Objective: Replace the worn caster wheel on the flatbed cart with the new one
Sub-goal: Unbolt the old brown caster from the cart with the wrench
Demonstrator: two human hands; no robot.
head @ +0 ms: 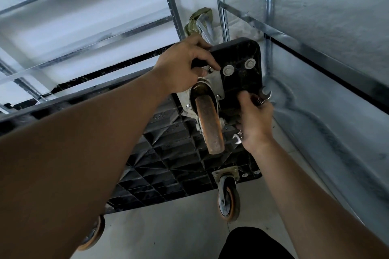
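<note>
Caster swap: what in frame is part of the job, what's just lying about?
Job: worn caster wheel, mounting plate, flatbed cart, bolt pinched by left hand, wrench gripped in right hand.

Lying about: metal shelving, green bundle behind the cart, lower caster.

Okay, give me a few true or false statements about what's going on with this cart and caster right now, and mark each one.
1. The cart is tipped so that its ribbed underside faces the camera. True.
2. The right hand is empty. False: it grips a wrench.
3. The left hand pinches at the upper corner of the mounting plate. True.
4. The worn caster wheel lies loose on the floor. False: it sits on its plate against the cart.
5. Only one wheel shows. False: a second caster is mounted lower down.
</note>
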